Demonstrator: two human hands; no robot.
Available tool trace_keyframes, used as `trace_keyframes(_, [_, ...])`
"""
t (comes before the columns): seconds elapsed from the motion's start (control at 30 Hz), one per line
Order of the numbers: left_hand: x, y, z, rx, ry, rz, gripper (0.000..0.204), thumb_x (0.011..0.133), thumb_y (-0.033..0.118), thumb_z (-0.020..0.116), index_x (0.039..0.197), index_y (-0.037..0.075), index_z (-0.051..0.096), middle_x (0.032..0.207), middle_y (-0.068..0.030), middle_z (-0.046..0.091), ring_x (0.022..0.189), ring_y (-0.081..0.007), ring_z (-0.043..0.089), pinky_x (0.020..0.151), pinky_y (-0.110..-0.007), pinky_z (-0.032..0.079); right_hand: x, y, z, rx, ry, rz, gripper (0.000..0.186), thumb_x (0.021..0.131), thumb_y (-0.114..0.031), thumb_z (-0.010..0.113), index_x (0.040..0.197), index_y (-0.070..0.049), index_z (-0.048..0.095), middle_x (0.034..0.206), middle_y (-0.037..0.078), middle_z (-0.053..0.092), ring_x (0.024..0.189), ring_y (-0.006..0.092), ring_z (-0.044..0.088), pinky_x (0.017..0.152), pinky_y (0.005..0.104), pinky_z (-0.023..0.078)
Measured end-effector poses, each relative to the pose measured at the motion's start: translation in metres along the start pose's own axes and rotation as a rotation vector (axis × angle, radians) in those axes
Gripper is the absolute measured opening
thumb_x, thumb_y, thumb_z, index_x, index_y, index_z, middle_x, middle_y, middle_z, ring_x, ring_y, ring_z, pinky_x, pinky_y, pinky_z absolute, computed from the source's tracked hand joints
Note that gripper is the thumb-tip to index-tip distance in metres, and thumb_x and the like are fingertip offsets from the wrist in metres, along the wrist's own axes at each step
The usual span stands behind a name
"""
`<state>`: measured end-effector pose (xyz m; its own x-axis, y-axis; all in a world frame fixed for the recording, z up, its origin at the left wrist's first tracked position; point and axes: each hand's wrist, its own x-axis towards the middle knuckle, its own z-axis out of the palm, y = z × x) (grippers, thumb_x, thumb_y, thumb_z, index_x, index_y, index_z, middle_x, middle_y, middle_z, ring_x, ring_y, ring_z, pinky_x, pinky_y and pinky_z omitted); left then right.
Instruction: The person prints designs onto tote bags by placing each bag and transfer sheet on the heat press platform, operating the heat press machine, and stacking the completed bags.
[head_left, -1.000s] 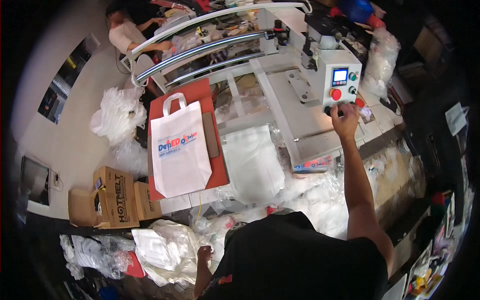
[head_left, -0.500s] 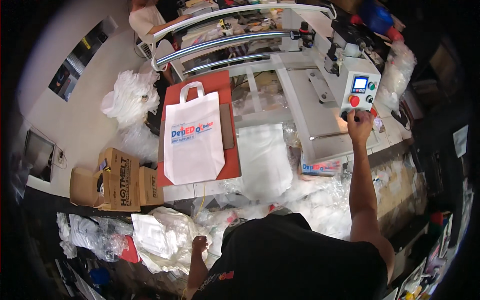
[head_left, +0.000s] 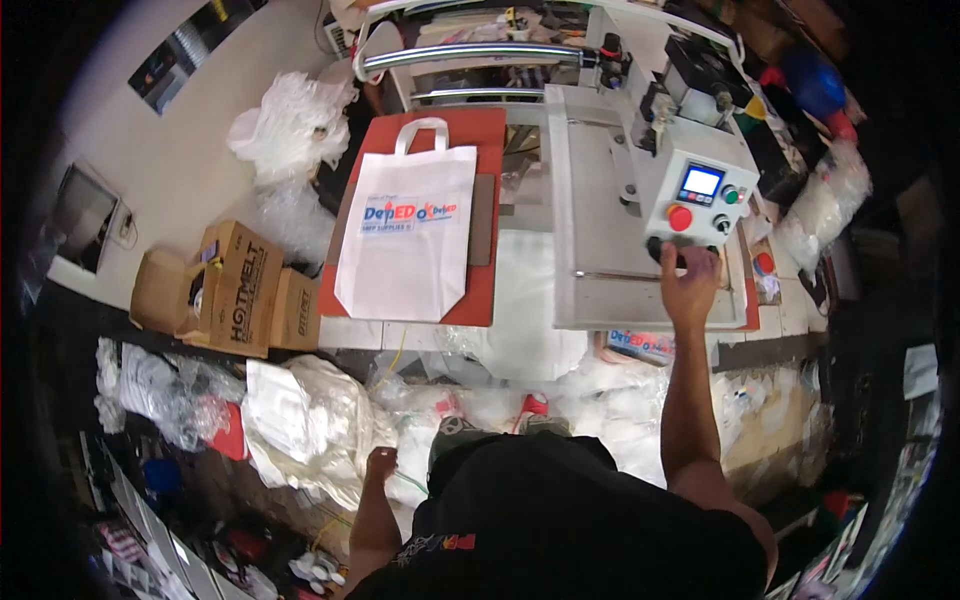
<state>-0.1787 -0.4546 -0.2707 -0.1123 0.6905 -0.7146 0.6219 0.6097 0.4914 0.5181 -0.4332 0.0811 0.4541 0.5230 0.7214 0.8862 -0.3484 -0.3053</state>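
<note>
My right hand (head_left: 690, 285) is closed around the black handle (head_left: 656, 246) below the control box (head_left: 703, 190) of a heat press. Beneath that box, the press's flat metal head (head_left: 640, 280) is above the worktable. To its left lies a white tote bag (head_left: 405, 270) with blue and red print, flat on a red pad (head_left: 487, 240), its handles toward the far side. My left hand (head_left: 381, 462) hangs low near a bundle of white bags (head_left: 310, 420), fingers curled, with nothing visible in it.
A plain white piece (head_left: 520, 300) hangs between pad and press. Open cardboard boxes (head_left: 240, 290) stand at left, wrapped plastic (head_left: 295, 120) behind them. A chrome rail (head_left: 480, 57) spans the far side. Bagged stock (head_left: 620, 400) covers the floor by my feet.
The press head and control box have slid left toward the tote bag, my right hand moving with the handle. My view has shifted; the other person at the far left is out of sight.
</note>
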Motion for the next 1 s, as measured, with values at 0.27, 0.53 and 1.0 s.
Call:
trace_keyframes(0.27, [-0.039,-0.024,0.060,0.089,0.021,0.255,0.022,0.083,0.020,0.065,0.094,0.002,0.066,0.094,-0.0131,0.068,0.079,-0.0241,0.070,0.071,-0.036,0.057,-0.003,-0.059,0.021,0.284,-0.264,-0.329,0.030,0.080,-0.028,0.075,0.102,-0.009,0.067,0.109,0.010,0.062,0.106,0.0296,0.055,0.094,0.0455,0.037])
trace_keyframes(0.53, [-0.120,-0.050,0.099,-0.150,0.143,-0.156,0.024,0.082,0.026,0.066,0.091,0.004,0.070,0.068,-0.0108,0.069,0.063,-0.0180,0.069,0.064,-0.032,0.056,-0.009,-0.158,0.081,0.492,-0.338,-0.498,0.025,0.086,-0.028,0.067,0.103,-0.010,0.065,0.096,0.005,0.067,0.099,0.0241,0.057,0.086,0.0447,0.036])
trace_keyframes(1.0, [-0.222,-0.134,0.157,-0.258,0.051,-0.197,0.027,0.088,0.028,0.060,0.097,0.005,0.069,0.083,-0.0071,0.068,0.068,-0.0171,0.068,0.054,-0.033,0.054,-0.025,-0.304,0.138,0.474,-0.438,-0.642,0.046,0.081,-0.026,0.067,0.121,-0.005,0.057,0.116,0.013,0.062,0.115,0.0302,0.053,0.091,0.0492,0.039])
